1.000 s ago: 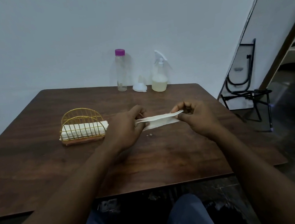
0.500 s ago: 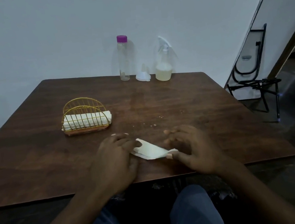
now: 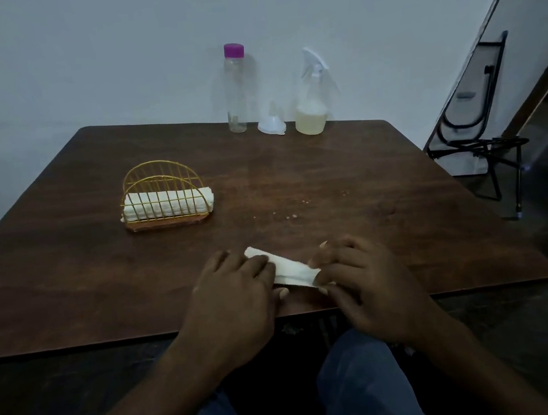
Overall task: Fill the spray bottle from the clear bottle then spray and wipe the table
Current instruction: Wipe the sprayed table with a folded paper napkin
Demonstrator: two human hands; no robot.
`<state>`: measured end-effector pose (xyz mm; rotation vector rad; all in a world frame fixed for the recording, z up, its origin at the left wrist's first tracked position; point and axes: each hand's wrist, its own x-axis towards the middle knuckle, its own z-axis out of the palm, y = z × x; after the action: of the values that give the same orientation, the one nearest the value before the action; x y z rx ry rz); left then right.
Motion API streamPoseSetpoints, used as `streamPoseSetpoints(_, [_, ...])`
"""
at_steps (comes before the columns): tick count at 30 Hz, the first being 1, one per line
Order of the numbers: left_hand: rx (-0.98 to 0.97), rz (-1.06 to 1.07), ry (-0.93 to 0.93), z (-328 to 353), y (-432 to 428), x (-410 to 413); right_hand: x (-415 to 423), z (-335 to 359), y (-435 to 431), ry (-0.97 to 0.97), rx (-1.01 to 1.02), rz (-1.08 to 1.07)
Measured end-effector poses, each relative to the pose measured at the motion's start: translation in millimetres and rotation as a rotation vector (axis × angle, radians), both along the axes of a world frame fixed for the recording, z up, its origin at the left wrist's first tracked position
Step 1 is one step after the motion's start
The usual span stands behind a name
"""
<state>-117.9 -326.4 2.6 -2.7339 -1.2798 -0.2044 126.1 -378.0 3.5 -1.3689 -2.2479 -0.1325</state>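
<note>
A person seated at a dark wood-grain table holds a folded white paper napkin flat against the tabletop near its front edge, a short strip of it showing between the two hands. The left hand lies over the napkin's left end with fingers bent down onto it and the thumb tip at the near edge, gripping it. The right hand pinches the right end between thumb and curled fingers. At the far edge of the table, against a pale wall, the clear bottle with a magenta cap stands upright and looks nearly empty. The spray bottle, trigger head fitted, stands to its right with pale yellowish liquid in its lower part. A small white funnel sits mouth-down between the two, apart from both. Left of centre, a gold wire napkin holder on a brown base holds a stack of white napkins. A few pale crumbs dot the wood beyond the hands. A black metal frame leans by the wall at right. The person's blue trousers show below the table edge.
</note>
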Motion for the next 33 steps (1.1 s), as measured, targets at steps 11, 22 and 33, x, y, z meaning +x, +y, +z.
streamPoseSetpoints(11, [-0.084, 0.031, 0.106, 4.5, -22.6, -15.6, -74.6, -8.4, -25.6, -0.032, -0.217, -0.142])
streamPoseSetpoints(22, [-0.056, 0.092, 0.112, 3.2, 4.7, -1.1, -77.6, -12.6, 0.5, -0.224, -0.448, -0.187])
streamPoseSetpoints(33, [-0.027, 0.163, 0.105, 5.2, 46.5, -0.6, -87.9, -11.3, 44.8, -0.197, -0.472, -0.210])
